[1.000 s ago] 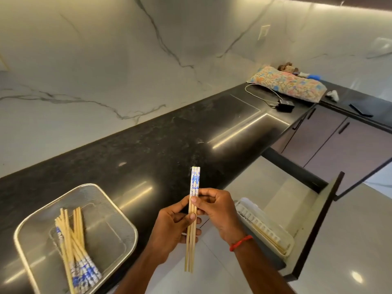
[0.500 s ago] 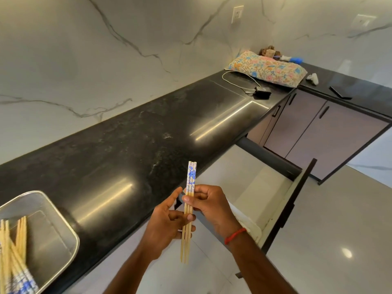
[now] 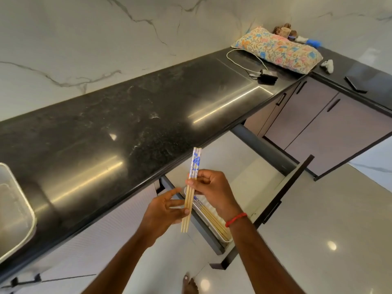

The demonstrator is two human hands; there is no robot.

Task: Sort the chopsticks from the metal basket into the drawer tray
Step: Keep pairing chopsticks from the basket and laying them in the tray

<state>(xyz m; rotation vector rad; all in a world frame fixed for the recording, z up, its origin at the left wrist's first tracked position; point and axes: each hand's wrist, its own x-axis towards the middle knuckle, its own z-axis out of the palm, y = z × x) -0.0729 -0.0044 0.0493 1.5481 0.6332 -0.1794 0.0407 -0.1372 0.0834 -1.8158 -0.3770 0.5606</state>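
Note:
A small bundle of wooden chopsticks [image 3: 194,166] with blue-and-white patterned tops stands nearly upright in front of me. My right hand [image 3: 212,189] pinches it near the patterned end. My left hand [image 3: 164,211] has loosened, fingers spread, touching the lower plain part. Below my hands the open drawer [image 3: 282,194] holds a white tray [image 3: 224,238] with several chopsticks [image 3: 212,217] lying in it. Only a corner of the metal basket [image 3: 19,211] shows at the left edge on the black counter; its contents are out of sight.
The black counter [image 3: 131,124] runs to the right, with a floral cushion [image 3: 275,49], a white cable and black charger [image 3: 268,76] at its far end. Closed cabinet doors [image 3: 314,124] stand beyond the drawer. My bare foot [image 3: 189,285] is on the glossy floor.
The view has swung right, so the basket slid to the left edge and the drawer tray came into sight. My left hand's fingers have opened off the bundle; the right keeps its pinch.

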